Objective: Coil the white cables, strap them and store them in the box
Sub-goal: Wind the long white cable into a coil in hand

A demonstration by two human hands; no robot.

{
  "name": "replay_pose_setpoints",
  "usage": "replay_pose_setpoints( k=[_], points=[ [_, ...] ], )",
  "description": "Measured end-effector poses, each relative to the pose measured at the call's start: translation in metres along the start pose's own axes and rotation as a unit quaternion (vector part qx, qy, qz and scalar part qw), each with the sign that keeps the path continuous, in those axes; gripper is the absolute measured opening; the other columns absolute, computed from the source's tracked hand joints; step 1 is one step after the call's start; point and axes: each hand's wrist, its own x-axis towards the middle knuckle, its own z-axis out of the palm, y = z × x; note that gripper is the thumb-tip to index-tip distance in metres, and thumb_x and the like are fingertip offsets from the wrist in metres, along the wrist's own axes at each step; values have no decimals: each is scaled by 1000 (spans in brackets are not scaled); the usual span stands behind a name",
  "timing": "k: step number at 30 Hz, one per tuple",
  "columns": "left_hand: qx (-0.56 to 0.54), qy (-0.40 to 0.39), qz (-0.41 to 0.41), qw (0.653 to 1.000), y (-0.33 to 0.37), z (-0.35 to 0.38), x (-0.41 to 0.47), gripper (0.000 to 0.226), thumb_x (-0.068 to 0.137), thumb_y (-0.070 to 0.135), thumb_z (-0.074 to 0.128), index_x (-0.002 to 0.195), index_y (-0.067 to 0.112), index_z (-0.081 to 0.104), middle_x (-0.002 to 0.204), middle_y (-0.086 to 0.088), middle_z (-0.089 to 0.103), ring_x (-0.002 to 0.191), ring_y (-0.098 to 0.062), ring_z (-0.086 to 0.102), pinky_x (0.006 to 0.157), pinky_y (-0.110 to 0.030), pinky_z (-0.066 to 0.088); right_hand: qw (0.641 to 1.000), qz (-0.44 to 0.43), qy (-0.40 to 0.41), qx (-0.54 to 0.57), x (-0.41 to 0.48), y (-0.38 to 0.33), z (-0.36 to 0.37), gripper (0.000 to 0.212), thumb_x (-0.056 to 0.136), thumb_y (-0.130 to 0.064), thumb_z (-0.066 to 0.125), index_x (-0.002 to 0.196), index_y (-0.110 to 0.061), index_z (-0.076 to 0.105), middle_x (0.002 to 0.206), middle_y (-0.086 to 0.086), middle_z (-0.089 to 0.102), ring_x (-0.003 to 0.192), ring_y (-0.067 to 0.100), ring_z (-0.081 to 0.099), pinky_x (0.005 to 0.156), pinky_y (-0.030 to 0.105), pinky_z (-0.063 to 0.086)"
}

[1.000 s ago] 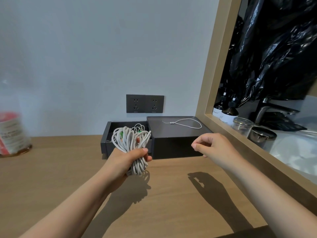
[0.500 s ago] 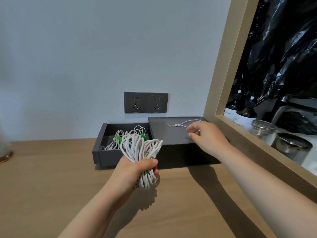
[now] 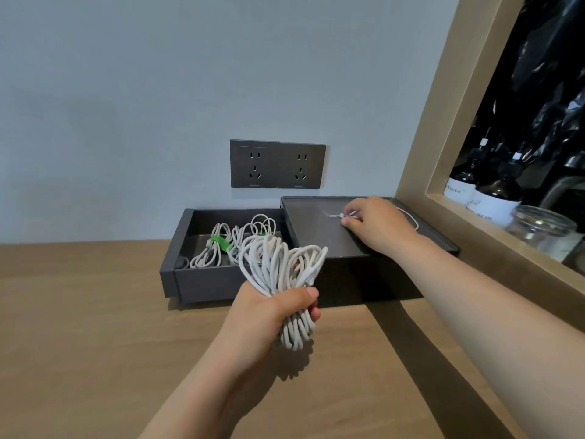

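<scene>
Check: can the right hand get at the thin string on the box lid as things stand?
Likely yes. The right hand rests on the lid, its fingertips pinching the string, with nothing between them. The left hand holds the cable bundle apart, before the open drawer.

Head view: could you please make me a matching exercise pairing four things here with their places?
Things: 1 white cable bundle; 2 thin white cord; 3 green-strapped cables; 4 power sockets.
Places: A on the wall; B inside the open drawer; C gripped in the left hand; D on the box top, pinched by the right hand.
Pairs: 1-C, 2-D, 3-B, 4-A.
</scene>
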Motion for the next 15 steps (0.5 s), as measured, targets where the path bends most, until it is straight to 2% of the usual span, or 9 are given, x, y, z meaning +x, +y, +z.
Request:
replay_pose_setpoints(
  k=[3, 6, 8, 11, 13, 15],
  points=[
    [-20, -2, -18, 1000, -4, -2, -1, 9, 77, 6, 71, 84, 5, 65, 72, -15, 61, 70, -25, 61, 75, -44, 49, 1000, 0, 3, 9, -7, -2, -4, 20, 92, -38, 63, 95, -18, 66, 99, 3, 68, 96, 22, 60, 81, 36, 50],
    [-12, 4, -25, 1000, -5, -4, -1, 4, 84, 3, 67, 83, 3, 63, 72, -16, 60, 68, -25, 60, 73, -42, 50, 1000, 4, 3, 29, -23, -5, -10, 36, 85, -51, 67, 79, -16, 64, 78, 2, 64, 76, 19, 59, 70, 38, 49],
    [-15, -1, -22, 1000, -5, -4, -1, 10, 82, 4, 69, 87, 0, 61, 73, -17, 59, 66, -23, 61, 72, -40, 52, 999, 12, 6, 33, -32, -6, -16, 43, 84, -52, 69, 71, -10, 65, 68, 7, 62, 66, 21, 58, 62, 36, 46],
    [-32, -21, -24, 999, -5, -4, -2, 20, 77, 8, 70, 90, -2, 59, 75, -18, 58, 65, -22, 62, 75, -41, 51, 998, 30, 2, 49, -41, -4, -23, 19, 85, -29, 74, 74, -16, 67, 73, 1, 66, 72, 15, 61, 59, 27, 43],
    [-33, -37, -25, 998, -3, -3, -2, 20, 77, 9, 69, 90, -3, 60, 75, -18, 58, 66, -24, 61, 77, -42, 51, 995, 50, -15, 83, -48, -2, -32, 5, 84, -17, 74, 85, -19, 70, 84, -2, 68, 79, 12, 63, 67, 25, 45],
    [-31, -38, -30, 998, -4, -3, -2, 21, 75, 10, 69, 89, -4, 60, 75, -19, 59, 67, -24, 61, 79, -43, 51, 994, 58, -42, 78, -56, 0, -40, 16, 82, -11, 72, 97, -17, 72, 89, -2, 70, 75, 10, 63, 71, 24, 46]
  ],
)
